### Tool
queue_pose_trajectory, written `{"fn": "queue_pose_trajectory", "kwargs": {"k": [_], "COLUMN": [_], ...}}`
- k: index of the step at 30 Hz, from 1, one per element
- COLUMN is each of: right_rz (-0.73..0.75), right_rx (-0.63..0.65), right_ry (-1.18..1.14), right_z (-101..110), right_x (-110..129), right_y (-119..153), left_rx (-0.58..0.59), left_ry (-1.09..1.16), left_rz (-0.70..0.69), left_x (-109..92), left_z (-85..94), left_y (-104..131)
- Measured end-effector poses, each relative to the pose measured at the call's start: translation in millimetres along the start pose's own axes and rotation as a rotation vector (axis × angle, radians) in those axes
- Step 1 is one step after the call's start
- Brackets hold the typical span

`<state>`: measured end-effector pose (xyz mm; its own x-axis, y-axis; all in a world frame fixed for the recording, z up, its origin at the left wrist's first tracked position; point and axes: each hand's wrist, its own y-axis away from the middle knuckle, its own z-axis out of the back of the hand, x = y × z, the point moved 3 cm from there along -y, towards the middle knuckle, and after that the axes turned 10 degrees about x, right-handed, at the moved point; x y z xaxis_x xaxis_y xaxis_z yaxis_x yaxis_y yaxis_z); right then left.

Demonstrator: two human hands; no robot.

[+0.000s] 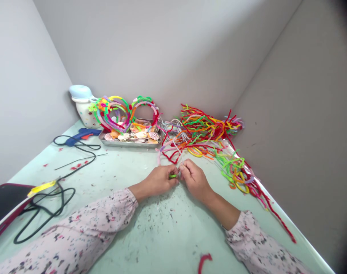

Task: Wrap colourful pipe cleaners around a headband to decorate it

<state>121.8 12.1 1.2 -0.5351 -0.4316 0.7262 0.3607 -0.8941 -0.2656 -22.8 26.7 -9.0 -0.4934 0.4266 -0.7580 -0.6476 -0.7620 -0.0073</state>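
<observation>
Over the middle of the table, my left hand point(163, 179) and my right hand point(195, 179) meet with their fingertips pinched close together. A short bright green pipe cleaner point(172, 176) shows between the fingers of my left hand. From my right hand's fingers a thin pale grey pipe cleaner point(178, 147) runs upward. How the two pieces join is hidden by the fingers. Just behind my hands curves a pink and lilac pipe cleaner point(159, 156), beside a bent red one point(171, 159).
Colourful pipe cleaners point(203, 125) lie heaped at the back right, trailing along the right edge. A metal tray point(127, 144) holds shells, with wrapped headbands point(113, 114) above. At left are a blue glue gun point(83, 136), black cord point(63, 194) and white bottle point(86, 108).
</observation>
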Motion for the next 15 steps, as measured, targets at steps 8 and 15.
{"fn": "queue_pose_trajectory", "kwargs": {"k": [8,15], "right_rz": [-0.145,-0.198], "right_rx": [-0.03,-0.051], "right_ry": [-0.222,-0.343], "right_z": [-0.6,-0.6], "right_x": [-14.0,-22.5], "right_y": [-2.4,-4.6], "left_rx": [-0.169,-0.271], "left_ry": [-0.15,-0.197], "left_rz": [0.017,0.017], "left_x": [-4.4,-6.3], "left_z": [-4.4,-1.7], "left_y": [4.2,8.1]}}
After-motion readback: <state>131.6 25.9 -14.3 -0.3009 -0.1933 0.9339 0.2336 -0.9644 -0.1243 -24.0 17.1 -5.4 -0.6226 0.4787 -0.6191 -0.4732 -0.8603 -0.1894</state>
